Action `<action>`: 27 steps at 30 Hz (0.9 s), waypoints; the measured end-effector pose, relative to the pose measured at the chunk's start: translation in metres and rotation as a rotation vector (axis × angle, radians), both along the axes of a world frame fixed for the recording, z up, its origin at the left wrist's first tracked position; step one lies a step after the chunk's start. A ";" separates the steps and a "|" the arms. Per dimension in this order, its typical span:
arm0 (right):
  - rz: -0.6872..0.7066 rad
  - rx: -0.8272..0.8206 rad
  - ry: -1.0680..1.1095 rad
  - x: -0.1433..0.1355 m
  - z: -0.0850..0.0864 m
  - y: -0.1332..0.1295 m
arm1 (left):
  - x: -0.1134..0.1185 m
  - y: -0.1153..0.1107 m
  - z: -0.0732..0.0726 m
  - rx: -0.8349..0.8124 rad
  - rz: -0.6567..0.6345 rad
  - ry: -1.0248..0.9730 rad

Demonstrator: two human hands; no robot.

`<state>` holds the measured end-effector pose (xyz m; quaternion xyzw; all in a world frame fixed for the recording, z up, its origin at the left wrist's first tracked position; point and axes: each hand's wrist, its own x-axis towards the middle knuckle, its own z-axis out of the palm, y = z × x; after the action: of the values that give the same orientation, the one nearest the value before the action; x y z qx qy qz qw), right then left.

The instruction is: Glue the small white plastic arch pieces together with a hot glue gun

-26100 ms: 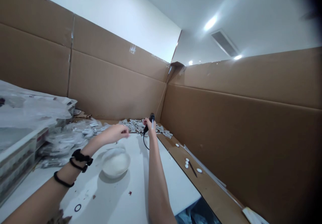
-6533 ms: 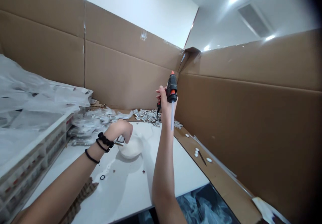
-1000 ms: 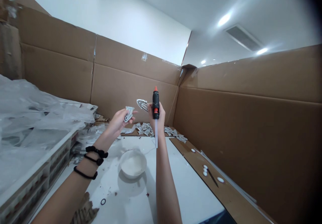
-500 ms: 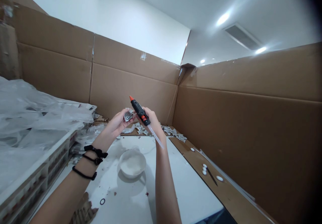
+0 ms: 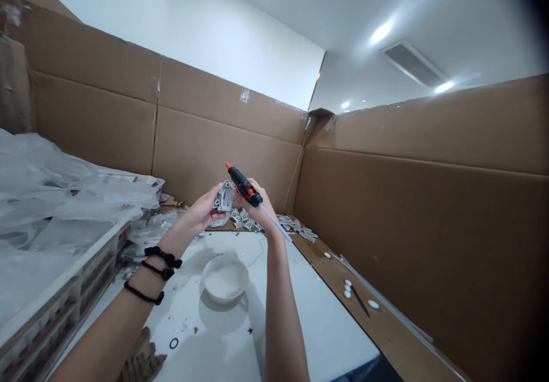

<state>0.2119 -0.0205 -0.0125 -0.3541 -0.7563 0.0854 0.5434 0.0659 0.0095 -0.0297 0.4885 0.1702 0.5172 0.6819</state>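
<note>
My left hand [image 5: 205, 207] is closed around a small whitish-grey moulded piece [image 5: 223, 197] with slots in its face, held above the far part of the table. Close beside it, my right hand [image 5: 258, 203] grips a black cordless-looking glue gun [image 5: 244, 186]. Its orange nozzle points up and to the left, past the piece without visibly touching it. A translucent glue stick [image 5: 277, 223] sticks out of the gun's rear, over my right wrist. Below both hands a white bowl [image 5: 225, 279] stands on the white table. The gun's handle is hidden in my right hand.
Similar grey pieces [image 5: 243, 219] lie heaped at the table's far edge. White plastic sheeting [image 5: 64, 182] covers a crate [image 5: 81, 290] on the left. On the right cardboard strip are white ovals [image 5: 373, 304] and a dark thin tool [image 5: 360, 302]. Cardboard walls [image 5: 231, 142] surround the table.
The grey piece has turned upright in my left hand, showing its slotted face. The glue gun in my right hand has shifted slightly right, away from the piece.
</note>
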 end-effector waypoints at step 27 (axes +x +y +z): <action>-0.188 0.158 -0.044 -0.004 -0.002 0.006 | 0.003 -0.006 0.001 0.224 -0.001 0.134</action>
<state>0.2078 -0.0146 -0.0148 -0.3814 -0.7360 -0.0338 0.5583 0.0689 0.0040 -0.0290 0.5950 0.1565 0.4988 0.6105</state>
